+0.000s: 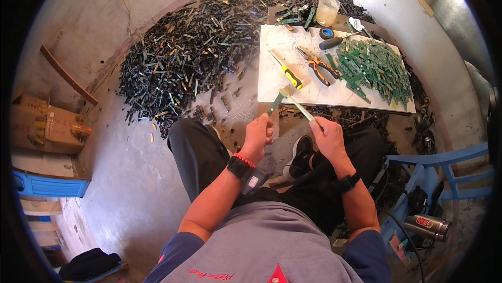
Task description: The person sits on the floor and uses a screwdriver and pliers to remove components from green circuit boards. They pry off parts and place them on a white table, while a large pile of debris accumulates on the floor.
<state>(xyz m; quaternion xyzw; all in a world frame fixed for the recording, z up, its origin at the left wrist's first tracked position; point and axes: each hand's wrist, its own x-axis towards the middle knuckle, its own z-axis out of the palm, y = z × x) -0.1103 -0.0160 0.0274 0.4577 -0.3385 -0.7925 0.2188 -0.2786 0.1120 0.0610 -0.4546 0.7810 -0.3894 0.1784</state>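
Head view: left hand [256, 135] grips one green strip [275, 105] off the board's [314, 96] near-left corner, long axis pointing forward-right. Right hand [329, 134] grips one pale brush [300, 107], its head at the strip's far end; contact cannot be confirmed. On the board: one pair of pliers [312, 63], two screwdrivers [291, 76], one strip heap [374, 71], uncountable, toward the right edge.

We see a matt green strip [275, 104] by the near edge of a smooth white board [269, 84], a rough heap of strips [376, 71] toward its right, a plastic-handled metal screwdriver [291, 76] nearer its left, and a shiny metal flask [424, 227].
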